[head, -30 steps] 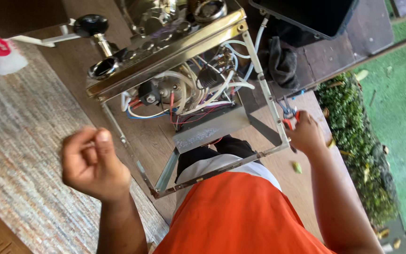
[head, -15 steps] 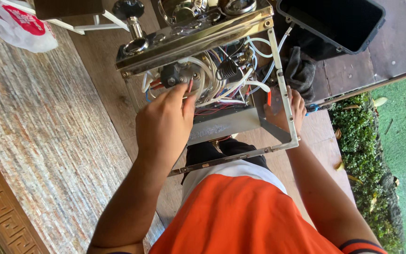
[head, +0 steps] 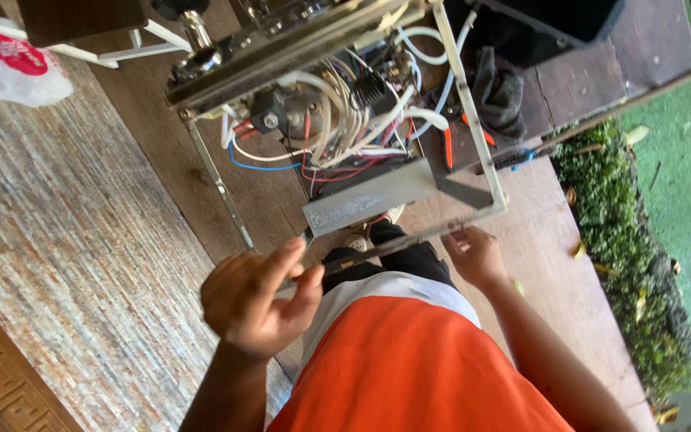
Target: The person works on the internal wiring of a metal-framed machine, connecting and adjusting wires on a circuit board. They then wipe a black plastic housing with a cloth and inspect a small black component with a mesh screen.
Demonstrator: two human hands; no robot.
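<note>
Left hand (head: pixel 257 300) hangs half-open and empty at lower centre, just below the machine frame (head: pixel 473 104). Wires (head: pixel 337 144) fill the frame's middle. Right hand (head: pixel 473 254) pinches its lower rail; a tug could probably tip it or snag loose wires.

Machine frame (head: pixel 473 104): silver-grey metal. Wires (head: pixel 337 120) inside: white, red, blue tangle. Pliers (head: pixel 449 148): orange-red handles. Shirt (head: pixel 417 376): bright orange over white hem. Plastic bag (head: pixel 9 64): white, red patch. Floor (head: pixel 57 264): streaked grey-brown stone. Turf (head: pixel 681 176): green. Hedge (head: pixel 617 208): dark green leaves.
</note>
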